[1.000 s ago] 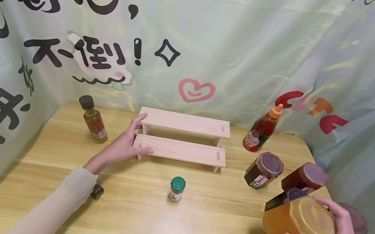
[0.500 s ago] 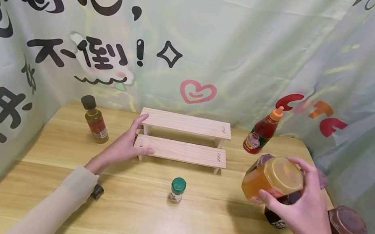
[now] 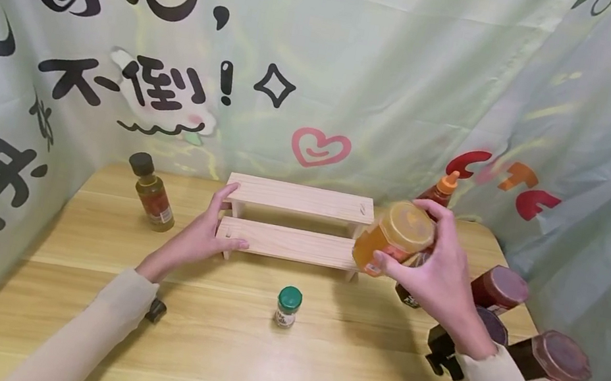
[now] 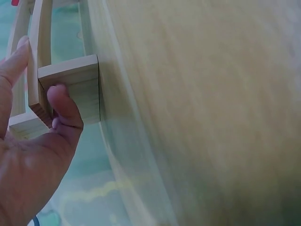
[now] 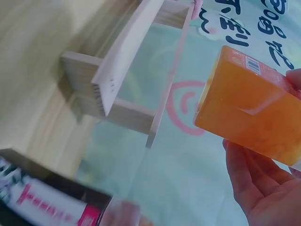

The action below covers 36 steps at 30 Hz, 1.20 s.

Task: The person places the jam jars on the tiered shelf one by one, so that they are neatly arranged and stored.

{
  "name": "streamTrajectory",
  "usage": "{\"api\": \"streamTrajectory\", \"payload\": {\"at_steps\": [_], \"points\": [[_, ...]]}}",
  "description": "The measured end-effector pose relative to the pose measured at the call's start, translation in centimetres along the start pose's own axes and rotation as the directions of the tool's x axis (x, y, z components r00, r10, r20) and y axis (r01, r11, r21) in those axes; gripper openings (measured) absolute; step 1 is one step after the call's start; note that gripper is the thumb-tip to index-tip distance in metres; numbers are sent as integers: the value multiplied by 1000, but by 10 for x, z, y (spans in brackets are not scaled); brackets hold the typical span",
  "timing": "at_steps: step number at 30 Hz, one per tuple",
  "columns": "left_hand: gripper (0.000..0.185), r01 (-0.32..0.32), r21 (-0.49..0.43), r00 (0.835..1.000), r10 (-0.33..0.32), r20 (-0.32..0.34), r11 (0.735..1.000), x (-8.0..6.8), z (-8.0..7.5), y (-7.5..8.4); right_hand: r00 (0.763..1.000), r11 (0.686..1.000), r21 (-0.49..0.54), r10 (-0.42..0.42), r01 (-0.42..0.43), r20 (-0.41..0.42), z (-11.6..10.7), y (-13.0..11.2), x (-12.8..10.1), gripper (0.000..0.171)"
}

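Note:
My left hand grips the left end of a two-step wooden rack. In the left wrist view the thumb and curled fingers of that hand lie on either side of one board. My right hand holds a faceted jar with orange contents and a yellowish lid, tilted in the air. From the head, this jar overlaps the right end of the lower step. In the right wrist view the orange jar sits between thumb and fingers, apart from the rack.
A green-capped shaker stands in front of the rack, and a black-capped bottle to its left. Behind the right hand is a red sauce bottle, partly hidden. Several dark jars, including a reddish one, stand at the right.
My right hand has carried the orange jar leftward and away from me, from over the dark jars to the rack's right end. The left hand keeps its grip on the rack.

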<state>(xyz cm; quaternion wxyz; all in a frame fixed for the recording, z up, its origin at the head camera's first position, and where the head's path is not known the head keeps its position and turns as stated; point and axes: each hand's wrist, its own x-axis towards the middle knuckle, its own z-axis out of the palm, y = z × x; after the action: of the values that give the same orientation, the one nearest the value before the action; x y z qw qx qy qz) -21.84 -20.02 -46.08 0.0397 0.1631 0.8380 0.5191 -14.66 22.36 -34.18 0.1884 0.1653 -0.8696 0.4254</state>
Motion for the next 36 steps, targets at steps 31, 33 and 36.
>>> {"api": "streamTrajectory", "payload": {"at_steps": [31, 33, 36], "points": [[123, -6, 12, 1000, 6, 0, 1000, 0, 0, -2, 984, 987, 136, -101, 81, 148, 137, -17, 119, 94], [122, -8, 7, 1000, 8, -1, 1000, 1, 0, -3, 983, 984, 156, -106, 82, 150, 143, -20, 125, 93], [122, -8, 3, 1000, 8, -2, 1000, 1, 0, -4, 982, 982, 170, -111, 84, 154, 150, -23, 132, 91]]}}
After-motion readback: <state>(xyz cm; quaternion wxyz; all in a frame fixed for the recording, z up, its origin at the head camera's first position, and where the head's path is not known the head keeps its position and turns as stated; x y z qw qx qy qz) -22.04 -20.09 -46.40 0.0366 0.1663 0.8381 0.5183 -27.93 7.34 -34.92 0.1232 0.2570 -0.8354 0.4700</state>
